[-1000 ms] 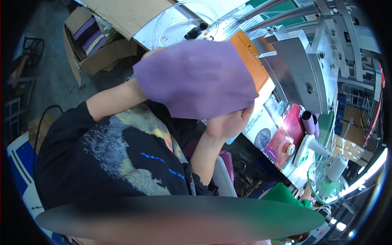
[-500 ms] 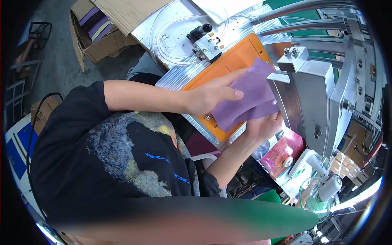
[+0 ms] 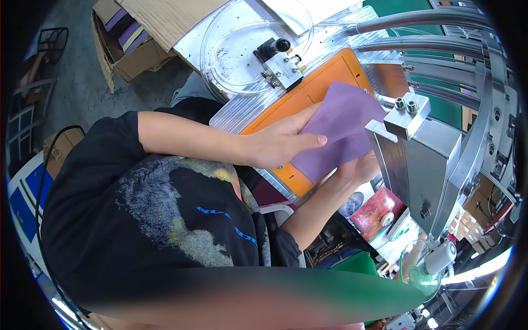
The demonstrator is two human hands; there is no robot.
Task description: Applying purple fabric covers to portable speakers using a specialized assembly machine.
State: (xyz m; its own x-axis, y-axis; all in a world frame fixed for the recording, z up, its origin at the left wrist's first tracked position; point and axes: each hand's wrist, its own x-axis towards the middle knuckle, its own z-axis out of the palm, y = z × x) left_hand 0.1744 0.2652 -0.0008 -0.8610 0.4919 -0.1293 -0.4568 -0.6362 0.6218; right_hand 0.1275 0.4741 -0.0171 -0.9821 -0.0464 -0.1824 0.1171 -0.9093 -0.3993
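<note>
Over the orange plate [image 3: 291, 105], just short of the metal block [image 3: 421, 159], I see the purple sheet [image 3: 344, 124] held up between two hands, tilted rather than lying flat. From my remote view the left hand [image 3: 283, 144] grips it by the near side, thumb pressed on the upper face and the other fingers mostly hidden beneath. The right hand [image 3: 360, 168] is at the lower edge, partly under the material; its fingers are largely out of sight, so I cannot tell whether they pinch it or only bear it up. I judge the sheet very light and soft, with enough body to bow gently instead of collapsing, and unlikely to break, though it may crease or stretch if pulled hard. Its finely textured face should give some friction, so I expect little slipping. I would take hold near two separate edges or corners, thumb above and fingers below, with mild tension to keep the middle from sagging. It looks thin, matte and dusty violet, marked with close fine lines, paler toward the upper corner and darker where a shallow fold crosses it. Whether its far edge touches the block, I cannot tell.
</note>
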